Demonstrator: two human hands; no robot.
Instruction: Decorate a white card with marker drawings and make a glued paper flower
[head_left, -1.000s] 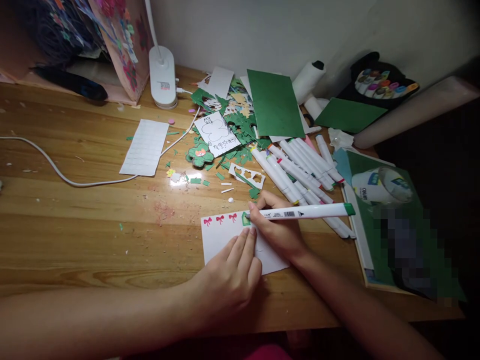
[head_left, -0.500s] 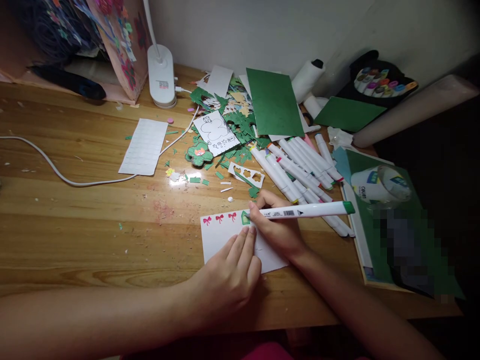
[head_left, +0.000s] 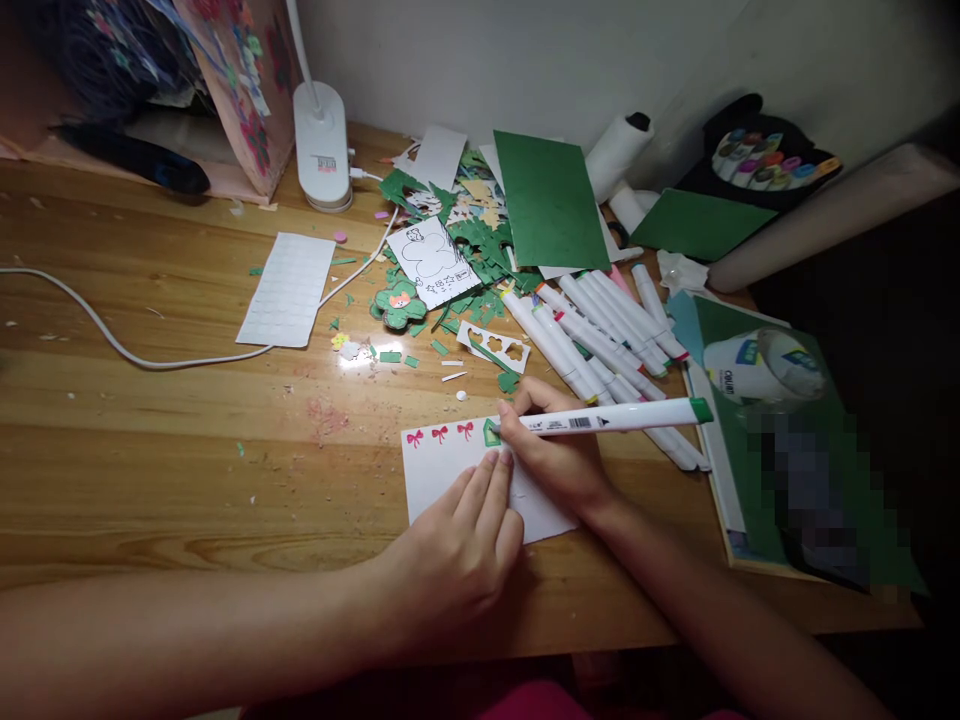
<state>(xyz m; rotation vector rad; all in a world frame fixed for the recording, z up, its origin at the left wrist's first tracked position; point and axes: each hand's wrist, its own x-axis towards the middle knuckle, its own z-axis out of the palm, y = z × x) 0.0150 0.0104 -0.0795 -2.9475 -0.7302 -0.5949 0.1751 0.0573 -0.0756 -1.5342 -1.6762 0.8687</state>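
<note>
A sheet of white paper (head_left: 442,478) lies on the desk, with several red bows drawn along its top edge and a small green house-like shape (head_left: 491,433) beside them. My right hand (head_left: 559,450) is closed around a white marker (head_left: 622,416) with a green end. The marker's tip is at the green shape; the contact itself is too small to make out. Stretched fingers of my left hand (head_left: 469,525) press flat on the paper just below that shape, holding nothing.
Several white markers (head_left: 555,350) lie in a pile beyond my right hand. Green paper scraps (head_left: 487,250), a green card (head_left: 551,200) and a flower-shaped cutout (head_left: 400,303) are farther back. A lamp base (head_left: 321,150), a lined paper (head_left: 287,290) and a tub (head_left: 761,365) stand or lie around.
The view has shifted very slightly. Both hands and the marker keep practically the same place on the paper.
</note>
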